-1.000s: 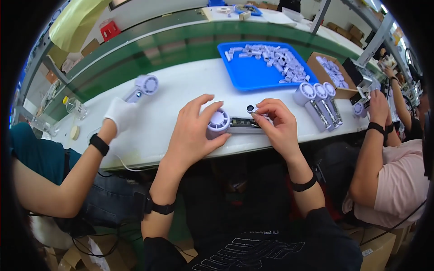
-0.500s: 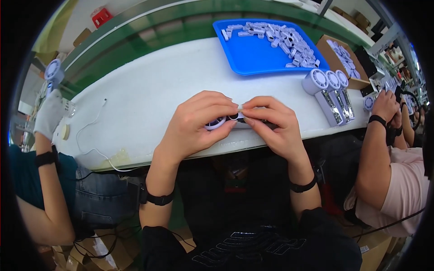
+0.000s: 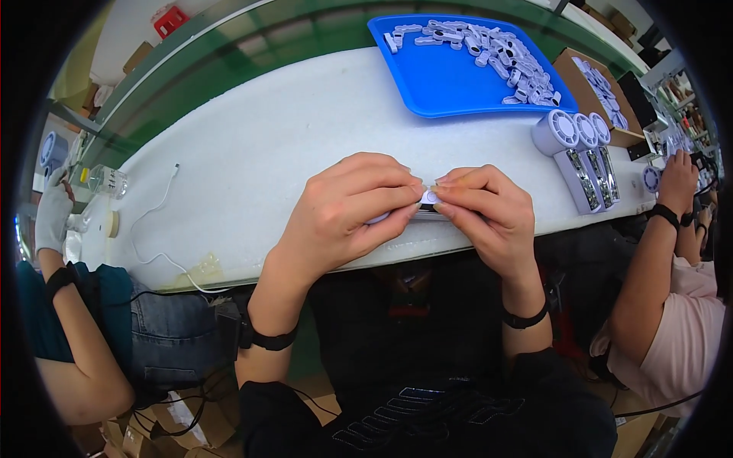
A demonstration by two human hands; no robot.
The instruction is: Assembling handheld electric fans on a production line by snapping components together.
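Observation:
My left hand (image 3: 347, 210) and my right hand (image 3: 489, 214) meet over a small pale lilac hand-held fan (image 3: 429, 200) at the near edge of the white bench (image 3: 252, 145). Both hands are closed around it, fingertips pinching a small round pale part at its middle. Most of the fan is hidden under my fingers. Three more lilac fans (image 3: 579, 156) lie side by side to the right.
A blue tray (image 3: 450, 80) of small pale parts sits at the back, a brown box (image 3: 595, 91) of similar parts to its right. A white cable (image 3: 156, 210) lies left. One person's gloved hand (image 3: 52, 217) is far left; another person's arms (image 3: 664, 237) are right.
My hands have closed tighter over the fan, hiding its round head. The view has tilted down. The gloved hand at left has dropped lower with its fan.

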